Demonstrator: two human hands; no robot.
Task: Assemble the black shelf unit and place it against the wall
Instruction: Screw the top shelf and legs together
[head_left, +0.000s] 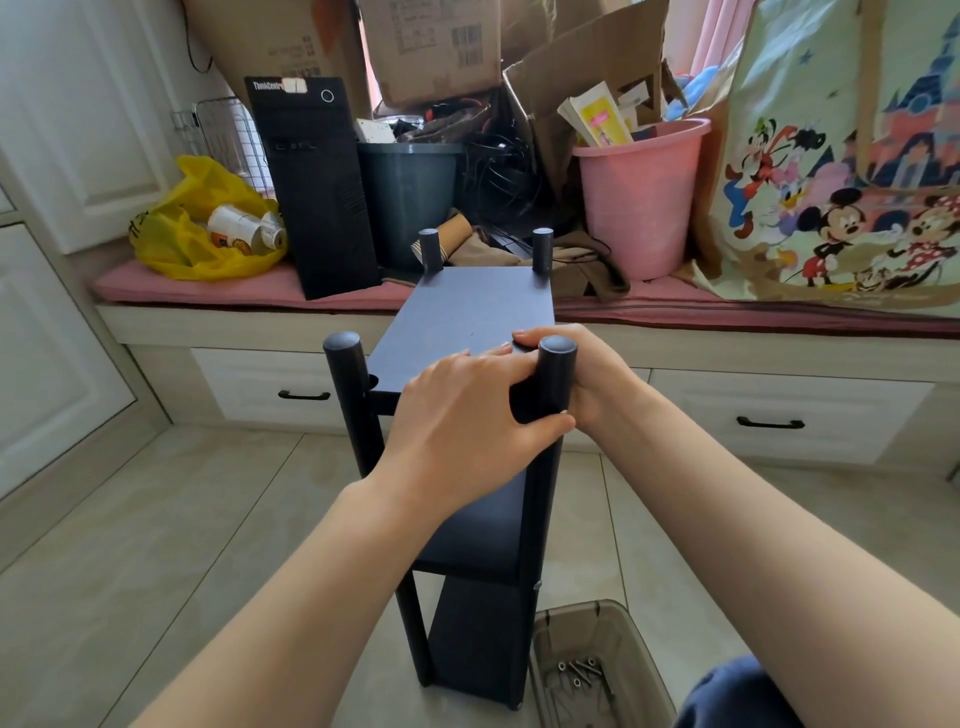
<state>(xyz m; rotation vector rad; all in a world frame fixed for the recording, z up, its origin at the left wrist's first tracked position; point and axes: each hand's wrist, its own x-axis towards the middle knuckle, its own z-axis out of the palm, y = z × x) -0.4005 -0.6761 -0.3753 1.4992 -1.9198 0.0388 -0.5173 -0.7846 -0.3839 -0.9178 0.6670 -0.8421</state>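
Observation:
The black shelf unit (467, 312) stands upright on the tiled floor in front of me, with round posts at its corners and lower boards under the top board. My left hand (462, 415) grips the near right post (555, 374), thumb under and fingers laid over the top board's near edge. My right hand (587, 374) wraps the same post from the right side, its thumb resting on the top board. The near left post (345, 384) stands free. Two far posts (430, 249) poke above the board.
A clear plastic box (597, 670) with several screws sits on the floor at the unit's right foot. Behind it runs a pink-cushioned bench (234, 286) with drawers, crowded with a black computer tower (317, 187), bins, a pink bucket (636, 197), cardboard boxes and bags.

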